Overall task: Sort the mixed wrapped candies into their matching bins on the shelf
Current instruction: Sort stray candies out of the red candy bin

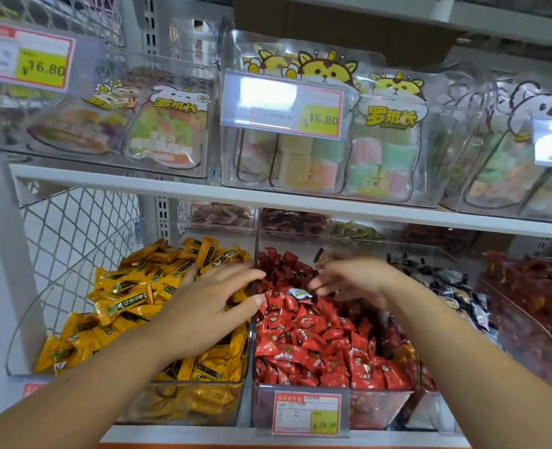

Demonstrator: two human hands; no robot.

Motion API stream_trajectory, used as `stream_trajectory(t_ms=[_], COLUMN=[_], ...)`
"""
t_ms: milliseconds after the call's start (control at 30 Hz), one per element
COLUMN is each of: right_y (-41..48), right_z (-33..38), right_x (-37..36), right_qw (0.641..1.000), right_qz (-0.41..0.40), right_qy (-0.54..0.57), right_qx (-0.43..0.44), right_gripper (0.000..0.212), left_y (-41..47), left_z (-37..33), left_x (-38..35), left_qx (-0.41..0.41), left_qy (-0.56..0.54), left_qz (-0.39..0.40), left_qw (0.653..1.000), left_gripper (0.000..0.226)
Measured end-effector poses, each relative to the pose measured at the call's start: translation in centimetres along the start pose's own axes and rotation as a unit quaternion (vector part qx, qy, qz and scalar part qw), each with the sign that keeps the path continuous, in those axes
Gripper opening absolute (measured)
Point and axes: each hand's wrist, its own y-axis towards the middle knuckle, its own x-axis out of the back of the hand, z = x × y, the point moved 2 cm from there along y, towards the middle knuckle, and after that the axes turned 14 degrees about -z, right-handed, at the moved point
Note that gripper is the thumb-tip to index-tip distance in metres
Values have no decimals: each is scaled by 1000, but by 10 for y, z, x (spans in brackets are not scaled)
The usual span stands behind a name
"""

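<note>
Shelf (300,199) looks nearly sorted: white stray (298,292) remains among reds (316,345), nine o'clock of right hand (355,280), grip unclear; left hand (209,306) splayed flat.

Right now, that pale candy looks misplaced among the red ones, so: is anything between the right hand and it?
Nothing visible. The pale candy lies uncovered atop the red candies, the right hand just beside it; the left hand is on its opposite side.

lower shelf (203,434): left bin (25,335) at its left end; middle bin (381,406) against its right wall | left hand (209,306) over the shared wall; right hand (355,280) over middle bin's rear; stray candy (298,293) on that heap (between both hands) | upper shelf (106,179): pouch boxes (426,189) in a row above
</note>
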Motion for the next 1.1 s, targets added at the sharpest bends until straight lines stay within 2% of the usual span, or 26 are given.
stream_trajectory(t_ms=[67,100,200,267,367,433,500,600,667,733,800,833,900,967,1000,1033,1100], right_y=[-2,-2,0,4,3,0,-2,-4,-5,-10,-22,-31,-43,-48,-46,-40,-22], right_z=[8,10,1,-4,6,11,14,3,-10,-15,-1,8,16,6,-5,-15,-27], right_x=[-3,-8,-33,-42,-28,-9,17,68,94,100,85,71,32,-12,-31,-44,-55], right_qw=[981,965,932,925,934,949,943,917,901,876,886,898,911,887,871,858,849], right_qz=[-91,-99,-32,-35,-89,-117,-172,-266,-269,-254,-217,-160,15,158,193,203,161], right_qy=[-144,-200,-318,-332,-284,-215,-183,-227,-310,-381,-357,-342,-342,-383,-409,-437,-473], right_qx=[95,135,169,182,198,198,217,193,138,149,200,226,228,204,191,180,170], right_gripper=[13,16,32,35,37,29,18,22,30,44,47,44,46,66,76,83,83], left_y=[0,0,0,1,2,3,3,2,1,0,-2,-2,-3,-2,-2,-1,-1], left_z=[0,0,0,0,0,-1,-1,-1,-1,0,2,2,2,0,0,-1,-2], left_x=[0,0,-1,-1,0,0,0,0,0,0,-1,-1,-2,-1,-1,0,2], left_qx=[1,1,2,3,1,-3,-7,-13,-16,-18,-22,-24,-25,-22,-20,-18,-13], left_qy=[0,0,-3,-3,6,10,5,-2,-4,1,2,2,9,10,5,-2,-12], left_qz=[1,1,-1,-1,-1,-4,-9,-6,-5,0,7,10,18,19,15,10,5], left_qw=[1000,1000,1000,1000,1000,1000,1000,1000,1000,1000,1000,1000,1000,1000,1000,1000,1000], left_gripper=[73,73,73,72,71,70,72,75,75,74,74,75,75,75,75,75,72])
